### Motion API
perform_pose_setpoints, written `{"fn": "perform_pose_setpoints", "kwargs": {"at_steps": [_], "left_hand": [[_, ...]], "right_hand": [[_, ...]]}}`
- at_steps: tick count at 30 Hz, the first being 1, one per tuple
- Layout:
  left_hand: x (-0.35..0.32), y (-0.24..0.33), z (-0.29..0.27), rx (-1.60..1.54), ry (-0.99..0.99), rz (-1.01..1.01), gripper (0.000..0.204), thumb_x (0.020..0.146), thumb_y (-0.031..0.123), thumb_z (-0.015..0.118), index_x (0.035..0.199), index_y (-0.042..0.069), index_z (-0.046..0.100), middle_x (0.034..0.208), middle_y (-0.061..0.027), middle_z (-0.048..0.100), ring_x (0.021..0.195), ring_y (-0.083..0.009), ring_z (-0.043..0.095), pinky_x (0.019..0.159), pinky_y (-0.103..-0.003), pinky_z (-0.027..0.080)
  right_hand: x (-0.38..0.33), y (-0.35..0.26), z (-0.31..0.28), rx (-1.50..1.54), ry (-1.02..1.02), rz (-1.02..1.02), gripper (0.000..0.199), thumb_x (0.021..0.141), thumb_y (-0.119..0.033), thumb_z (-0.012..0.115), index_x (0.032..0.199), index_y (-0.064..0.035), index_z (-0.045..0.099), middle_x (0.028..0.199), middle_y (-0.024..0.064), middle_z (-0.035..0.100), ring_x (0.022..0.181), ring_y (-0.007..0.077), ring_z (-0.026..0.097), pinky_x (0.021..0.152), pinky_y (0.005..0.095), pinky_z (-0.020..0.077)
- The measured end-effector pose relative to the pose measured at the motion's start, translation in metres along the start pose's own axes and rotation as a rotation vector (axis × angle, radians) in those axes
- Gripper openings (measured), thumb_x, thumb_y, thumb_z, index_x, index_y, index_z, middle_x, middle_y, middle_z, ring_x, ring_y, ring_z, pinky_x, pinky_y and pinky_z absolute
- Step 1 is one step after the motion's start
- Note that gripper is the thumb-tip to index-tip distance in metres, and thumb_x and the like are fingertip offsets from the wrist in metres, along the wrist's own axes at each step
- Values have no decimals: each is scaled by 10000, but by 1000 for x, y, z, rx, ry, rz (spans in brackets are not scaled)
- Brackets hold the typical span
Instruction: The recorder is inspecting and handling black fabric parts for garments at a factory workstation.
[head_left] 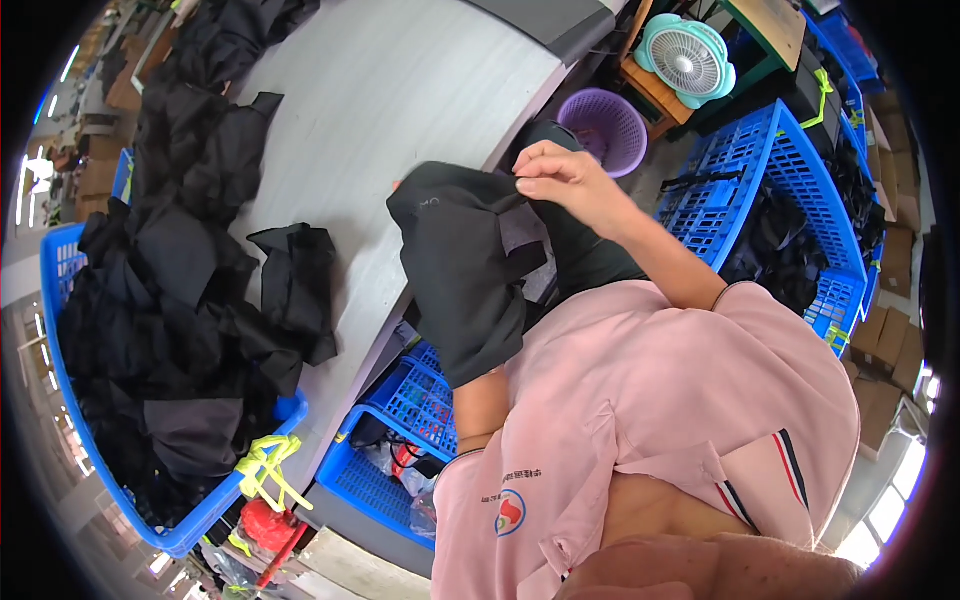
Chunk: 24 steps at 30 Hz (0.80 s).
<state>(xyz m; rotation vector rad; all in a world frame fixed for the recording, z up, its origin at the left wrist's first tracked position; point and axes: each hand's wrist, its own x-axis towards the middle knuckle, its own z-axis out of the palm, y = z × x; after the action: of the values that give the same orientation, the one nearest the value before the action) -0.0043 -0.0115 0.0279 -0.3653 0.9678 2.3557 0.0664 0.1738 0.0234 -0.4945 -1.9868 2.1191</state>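
**Black cloth held between two hands at the table's edge**

From my remote post I view the scene from above through the head camera. The cloth (455,270) is at the edge of the grey table (400,110), partly in front of the wearer's dark trousers (600,262). It is creased, with a small pale mark on its upper part and a greyer patch toward its right side. The right hand (572,188) pinches the cloth's upper right edge between thumb and forefinger, the other fingers curled above. The left forearm (480,408) enters the cloth from below; the cloth covers the left hand, so I cannot tell whether its fingers grip or lie loose.

To the left, a pile (195,330) of black pieces fills a blue basket (62,335) and spreads onto the table; a yellow-green tie (265,468) is knotted at the basket's near corner. Below the table I note a blue bin (425,405). To the right stands a blue crate (715,190) with black goods (775,245) inside. Beyond the right hand are a purple tub (628,125) and a teal fan (686,62) on a wooden stool (655,98).
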Motion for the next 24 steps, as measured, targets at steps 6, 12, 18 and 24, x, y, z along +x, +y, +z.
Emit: {"fn": "perform_pose_setpoints", "kwargs": {"at_steps": [6,12,18,24], "left_hand": [[-10,-2,-9,91,-87,-22,510,1008,374,543,1414,91,421,1353,-78,455,1241,-185,460,1054,-373,405],[-15,-23,-4,94,-150,-67,494,1009,359,543,1403,84,427,1340,-75,463,1221,-184,468,1047,-370,410],[-4,-20,-5,57,-168,-61,478,1011,344,542,1392,76,433,1326,-72,471,1200,-183,477,1040,-367,415],[-14,-23,-15,115,-92,-20,461,1013,329,542,1380,69,439,1312,-69,478,1180,-182,485,1034,-365,420]], "right_hand": [[9,-4,-4,659,-189,217,165,955,-212,653,1027,-67,680,987,-22,639,981,97,565,936,243,405],[43,-25,9,162,-40,-157,283,1001,-271,599,1188,-67,655,1048,-7,659,954,84,587,910,240,418],[6,-30,8,-526,229,-621,568,809,-104,739,1333,-54,525,1153,129,620,1044,277,619,944,382,475],[14,-5,21,-1017,263,-1014,629,704,-17,729,1300,-94,544,1187,80,590,1018,244,605,974,445,463]]}}
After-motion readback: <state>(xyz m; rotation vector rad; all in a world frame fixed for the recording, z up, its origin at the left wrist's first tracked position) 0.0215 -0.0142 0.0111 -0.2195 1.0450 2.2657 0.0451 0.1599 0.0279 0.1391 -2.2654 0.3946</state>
